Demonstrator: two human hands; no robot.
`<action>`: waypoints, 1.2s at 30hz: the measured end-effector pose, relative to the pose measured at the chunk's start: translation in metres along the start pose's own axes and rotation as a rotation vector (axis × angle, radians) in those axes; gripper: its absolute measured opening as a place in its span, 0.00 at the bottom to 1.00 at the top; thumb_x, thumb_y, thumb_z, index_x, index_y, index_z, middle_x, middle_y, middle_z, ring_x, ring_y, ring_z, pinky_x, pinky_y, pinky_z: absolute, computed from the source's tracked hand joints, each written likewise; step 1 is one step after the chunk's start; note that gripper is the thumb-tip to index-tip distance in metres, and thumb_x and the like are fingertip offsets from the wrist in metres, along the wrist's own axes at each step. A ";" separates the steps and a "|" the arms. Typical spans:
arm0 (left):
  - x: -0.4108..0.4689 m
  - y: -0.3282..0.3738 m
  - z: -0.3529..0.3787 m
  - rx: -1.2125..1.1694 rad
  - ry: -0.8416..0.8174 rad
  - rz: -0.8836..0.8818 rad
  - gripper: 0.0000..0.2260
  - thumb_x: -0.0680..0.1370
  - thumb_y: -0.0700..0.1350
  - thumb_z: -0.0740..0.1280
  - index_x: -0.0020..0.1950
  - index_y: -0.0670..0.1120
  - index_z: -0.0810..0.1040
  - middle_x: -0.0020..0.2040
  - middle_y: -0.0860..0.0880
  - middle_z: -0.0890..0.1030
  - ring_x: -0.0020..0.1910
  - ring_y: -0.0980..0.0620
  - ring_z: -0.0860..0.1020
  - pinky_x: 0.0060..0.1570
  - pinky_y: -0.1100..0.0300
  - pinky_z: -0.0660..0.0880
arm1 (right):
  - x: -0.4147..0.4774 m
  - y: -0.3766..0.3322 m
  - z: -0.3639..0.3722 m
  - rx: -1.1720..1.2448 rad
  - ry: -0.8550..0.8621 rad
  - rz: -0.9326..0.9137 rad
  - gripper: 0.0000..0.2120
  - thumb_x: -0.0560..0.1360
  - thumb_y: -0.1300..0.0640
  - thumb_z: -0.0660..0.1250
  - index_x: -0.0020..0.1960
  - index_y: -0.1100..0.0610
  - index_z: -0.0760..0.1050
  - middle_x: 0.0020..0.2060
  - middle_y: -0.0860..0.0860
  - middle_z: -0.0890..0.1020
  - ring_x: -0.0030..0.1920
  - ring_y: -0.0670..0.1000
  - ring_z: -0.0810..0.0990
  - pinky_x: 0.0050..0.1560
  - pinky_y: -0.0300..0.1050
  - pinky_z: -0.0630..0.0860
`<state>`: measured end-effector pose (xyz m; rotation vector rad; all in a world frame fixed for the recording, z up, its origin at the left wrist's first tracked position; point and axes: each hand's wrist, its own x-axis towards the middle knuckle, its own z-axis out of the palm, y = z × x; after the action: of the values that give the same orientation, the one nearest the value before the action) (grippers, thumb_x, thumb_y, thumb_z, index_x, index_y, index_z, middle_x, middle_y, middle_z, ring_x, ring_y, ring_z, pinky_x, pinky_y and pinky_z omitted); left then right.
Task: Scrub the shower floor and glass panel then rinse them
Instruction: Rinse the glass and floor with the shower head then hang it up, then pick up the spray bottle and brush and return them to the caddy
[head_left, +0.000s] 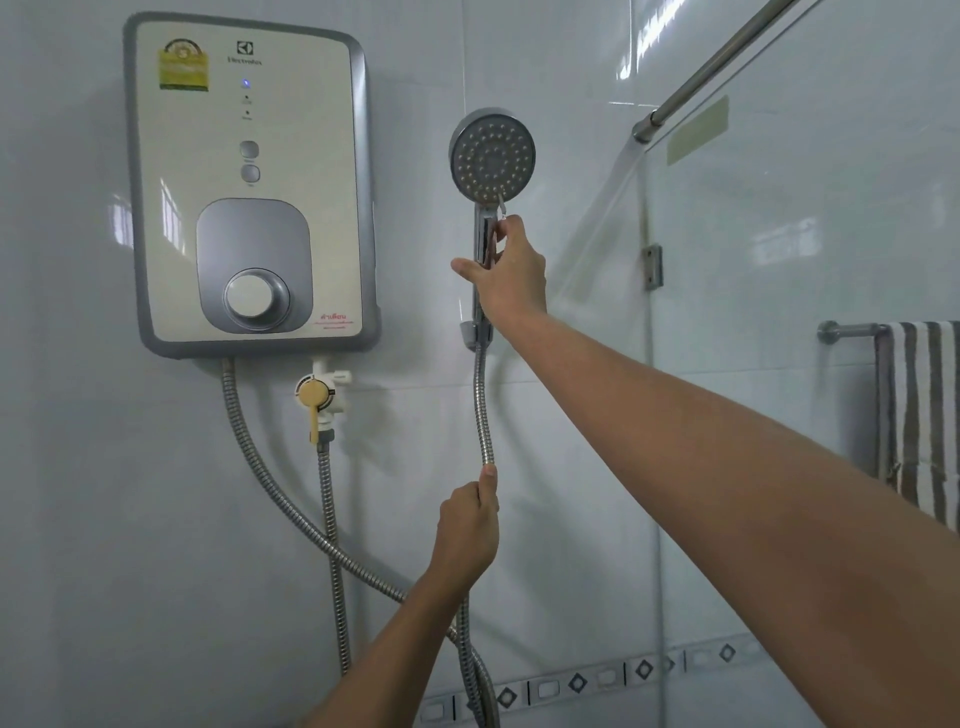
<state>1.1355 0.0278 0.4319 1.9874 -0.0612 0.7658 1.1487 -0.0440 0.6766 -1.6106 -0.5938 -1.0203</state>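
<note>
Glass panel (779, 234) is standing at 3 o'clock, next to the tiled wall, and no soap is showing on it. The shower floor is hiding below the picture, so I cannot tell if it is clean.

The shower head (492, 154) is sitting near 12 o'clock, with its handle pointing down into the holder (475, 332). The right hand (511, 270) is wrapping around that handle, thumb sticking out sideways. The left hand (467, 530) is gripping the hose (480, 405) near 6 o'clock. No water is coming out.

A water heater (249, 182) is hanging at 10 o'clock, with a yellow tap (317, 395) under it. A striped towel (919, 415) is hanging at 4 o'clock.

No brush or sponge is showing, so scrubbing is not happening now. I am guessing this is part of the rinsing, either starting or finishing. I cannot tell which.
</note>
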 end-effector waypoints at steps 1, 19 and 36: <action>0.001 -0.002 0.002 0.005 -0.004 -0.018 0.26 0.85 0.60 0.49 0.34 0.45 0.65 0.29 0.48 0.68 0.29 0.50 0.65 0.36 0.53 0.65 | -0.001 0.000 0.001 -0.013 -0.002 0.001 0.23 0.73 0.53 0.77 0.60 0.55 0.68 0.45 0.51 0.79 0.43 0.54 0.79 0.50 0.53 0.78; -0.057 -0.054 -0.028 0.140 0.029 0.103 0.21 0.84 0.55 0.61 0.73 0.45 0.70 0.59 0.50 0.75 0.58 0.52 0.75 0.59 0.54 0.73 | -0.165 0.049 -0.014 0.153 -0.116 0.081 0.18 0.82 0.52 0.67 0.70 0.55 0.71 0.61 0.51 0.79 0.59 0.49 0.78 0.61 0.39 0.73; -0.483 -0.391 -0.009 0.300 -0.203 -0.253 0.11 0.79 0.46 0.66 0.59 0.42 0.78 0.50 0.50 0.78 0.48 0.56 0.75 0.50 0.66 0.73 | -0.774 0.267 -0.041 0.044 -0.702 0.674 0.03 0.83 0.57 0.64 0.53 0.55 0.76 0.46 0.49 0.80 0.47 0.48 0.79 0.44 0.48 0.77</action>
<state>0.8794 0.1149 -0.1272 2.2972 0.1931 0.4269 0.9592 -0.0624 -0.1211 -1.9275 -0.4574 0.0703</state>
